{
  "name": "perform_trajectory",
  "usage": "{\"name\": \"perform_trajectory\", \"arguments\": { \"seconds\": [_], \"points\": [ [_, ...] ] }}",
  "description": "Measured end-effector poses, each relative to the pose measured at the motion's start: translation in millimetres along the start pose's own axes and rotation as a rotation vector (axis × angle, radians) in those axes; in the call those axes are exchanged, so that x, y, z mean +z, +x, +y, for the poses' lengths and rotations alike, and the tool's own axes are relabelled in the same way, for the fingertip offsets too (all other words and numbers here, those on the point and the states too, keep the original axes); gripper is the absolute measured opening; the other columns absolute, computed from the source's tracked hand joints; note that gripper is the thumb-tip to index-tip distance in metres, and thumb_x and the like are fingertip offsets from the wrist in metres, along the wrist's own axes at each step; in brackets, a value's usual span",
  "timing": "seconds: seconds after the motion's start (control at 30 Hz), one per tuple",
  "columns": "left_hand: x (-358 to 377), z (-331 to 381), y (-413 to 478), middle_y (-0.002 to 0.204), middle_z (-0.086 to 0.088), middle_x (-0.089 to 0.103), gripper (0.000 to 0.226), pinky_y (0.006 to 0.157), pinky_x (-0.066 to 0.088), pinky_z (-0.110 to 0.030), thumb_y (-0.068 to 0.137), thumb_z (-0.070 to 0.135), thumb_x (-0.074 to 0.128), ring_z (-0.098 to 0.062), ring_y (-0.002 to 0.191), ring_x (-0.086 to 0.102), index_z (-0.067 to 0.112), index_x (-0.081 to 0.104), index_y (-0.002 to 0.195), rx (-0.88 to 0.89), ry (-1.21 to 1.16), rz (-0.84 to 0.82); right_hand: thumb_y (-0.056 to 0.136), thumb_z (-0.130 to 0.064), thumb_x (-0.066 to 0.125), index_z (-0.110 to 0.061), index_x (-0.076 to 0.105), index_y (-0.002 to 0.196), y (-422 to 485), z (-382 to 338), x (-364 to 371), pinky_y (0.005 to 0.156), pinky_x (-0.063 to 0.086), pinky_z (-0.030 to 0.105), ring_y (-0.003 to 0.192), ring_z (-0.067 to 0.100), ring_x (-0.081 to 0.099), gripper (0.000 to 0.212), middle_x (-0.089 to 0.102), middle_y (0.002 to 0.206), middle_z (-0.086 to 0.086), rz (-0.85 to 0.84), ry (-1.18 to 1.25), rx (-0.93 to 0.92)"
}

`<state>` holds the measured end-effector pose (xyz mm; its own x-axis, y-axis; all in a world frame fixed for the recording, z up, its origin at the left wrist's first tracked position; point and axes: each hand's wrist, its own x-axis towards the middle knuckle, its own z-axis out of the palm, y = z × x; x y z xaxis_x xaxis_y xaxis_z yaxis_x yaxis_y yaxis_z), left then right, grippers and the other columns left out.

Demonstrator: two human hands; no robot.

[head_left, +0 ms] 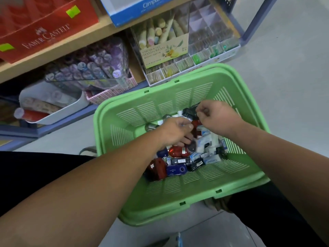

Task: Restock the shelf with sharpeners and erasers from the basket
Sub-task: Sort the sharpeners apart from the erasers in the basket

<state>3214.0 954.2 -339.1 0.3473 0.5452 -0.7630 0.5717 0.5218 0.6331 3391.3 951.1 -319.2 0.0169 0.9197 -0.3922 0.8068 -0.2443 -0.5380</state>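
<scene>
A green slatted basket [236,182] stands on the floor in front of me. Its bottom holds a pile of red sharpeners [178,151], blue sharpeners [176,169], black erasers [179,160] and white erasers [211,160]. My left hand [175,131] reaches into the pile with its fingers curled down among the items; what it holds is hidden. My right hand [216,116] hovers over the far side of the pile and pinches a black eraser [189,112] between thumb and fingers.
A wooden shelf [74,45] runs along the upper left with a red Faber-Castell box [44,32], a blue Campus box [135,9], a clear case of purple tubes [92,68], a hand cream display [163,43] and a divided tray [204,52]. Grey floor lies to the right.
</scene>
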Motion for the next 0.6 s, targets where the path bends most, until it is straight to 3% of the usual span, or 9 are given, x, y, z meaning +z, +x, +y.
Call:
{"name": "perform_trajectory", "arguments": {
  "seconds": [0.1, 0.2, 0.27, 0.33, 0.4, 0.47, 0.53, 0.6],
  "points": [
    [-42.9, -4.0, -13.2, 0.114, -0.005, 0.071, 0.033, 0.081, 0.063, -0.038, 0.099, 0.01, 0.063, -0.024, 0.099, 0.072, 0.015, 0.063, 0.132, -0.031, 0.256, 0.025, 0.093, -0.02, 0.062, -0.02, 0.072, 0.099, -6.4, -17.2, 19.3, 0.083, 0.059, 0.038, 0.087, 0.024, 0.068, 0.012, 0.074, 0.094, 0.002, -0.119, -0.035, -0.003],
    [-87.8, -8.7, -29.2, 0.113, -0.005, 0.072, 0.029, 0.09, 0.059, -0.039, 0.094, 0.004, 0.065, -0.025, 0.102, 0.069, 0.018, 0.071, 0.118, -0.075, 0.455, 0.05, 0.092, -0.023, 0.069, -0.019, 0.072, 0.101, -10.8, -43.3, 59.7, 0.085, 0.059, 0.035, 0.09, 0.019, 0.069, 0.01, 0.073, 0.1, 0.0, -0.389, 0.045, -0.032],
    [-101.5, -11.4, -40.0, 0.116, -0.006, 0.072, 0.029, 0.097, 0.058, -0.04, 0.094, 0.0, 0.059, -0.025, 0.107, 0.068, 0.019, 0.071, 0.113, -0.064, 0.52, 0.078, 0.088, -0.032, 0.076, -0.02, 0.07, 0.105, -11.2, -60.3, 88.4, 0.087, 0.057, 0.035, 0.097, 0.021, 0.067, 0.022, 0.07, 0.102, -0.001, -0.54, -0.007, -0.09],
    [-104.7, -15.5, -47.3, 0.126, -0.007, 0.069, 0.035, 0.095, 0.054, -0.032, 0.097, -0.001, 0.054, -0.022, 0.112, 0.064, 0.016, 0.069, 0.124, -0.037, 0.622, 0.086, 0.077, -0.047, 0.084, -0.019, 0.06, 0.126, -13.1, -74.0, 114.2, 0.095, 0.052, 0.038, 0.113, 0.025, 0.059, 0.062, 0.061, 0.118, 0.002, -0.635, -0.186, -0.136],
    [-101.0, -20.1, -52.9, 0.128, -0.007, 0.067, 0.041, 0.09, 0.051, -0.029, 0.095, -0.005, 0.055, -0.022, 0.113, 0.063, 0.015, 0.067, 0.129, -0.017, 0.708, 0.087, 0.061, -0.062, 0.088, -0.021, 0.031, 0.151, -17.6, -79.3, 137.0, 0.106, 0.045, 0.05, 0.135, 0.032, 0.039, 0.114, 0.04, 0.142, 0.009, -0.679, -0.495, -0.176],
    [-97.6, -25.0, -52.1, 0.127, -0.006, 0.066, 0.046, 0.094, 0.054, -0.032, 0.092, -0.007, 0.058, -0.023, 0.115, 0.062, 0.016, 0.065, 0.131, -0.013, 0.766, 0.092, 0.054, -0.066, 0.089, -0.022, 0.01, 0.157, -23.9, -79.8, 154.0, 0.109, 0.04, 0.053, 0.139, 0.036, 0.029, 0.137, 0.028, 0.148, 0.013, -0.63, -0.717, -0.24],
    [-96.0, -27.4, -49.3, 0.129, -0.007, 0.065, 0.048, 0.099, 0.054, -0.037, 0.092, -0.006, 0.06, -0.025, 0.117, 0.061, 0.015, 0.063, 0.135, -0.024, 0.787, 0.11, 0.059, -0.059, 0.089, -0.024, 0.01, 0.156, -23.6, -76.0, 160.5, 0.107, 0.043, 0.051, 0.132, 0.035, 0.039, 0.13, 0.031, 0.143, 0.013, -0.598, -0.72, -0.284],
    [-93.2, -31.4, -47.1, 0.128, -0.007, 0.064, 0.049, 0.098, 0.053, -0.036, 0.091, -0.005, 0.06, -0.026, 0.115, 0.061, 0.014, 0.061, 0.137, -0.042, 0.807, 0.112, 0.069, -0.039, 0.087, -0.024, 0.024, 0.151, -19.7, -73.0, 156.2, 0.097, 0.052, 0.048, 0.119, 0.032, 0.054, 0.104, 0.037, 0.135, 0.008, -0.604, -0.541, -0.248]
  ]
}}
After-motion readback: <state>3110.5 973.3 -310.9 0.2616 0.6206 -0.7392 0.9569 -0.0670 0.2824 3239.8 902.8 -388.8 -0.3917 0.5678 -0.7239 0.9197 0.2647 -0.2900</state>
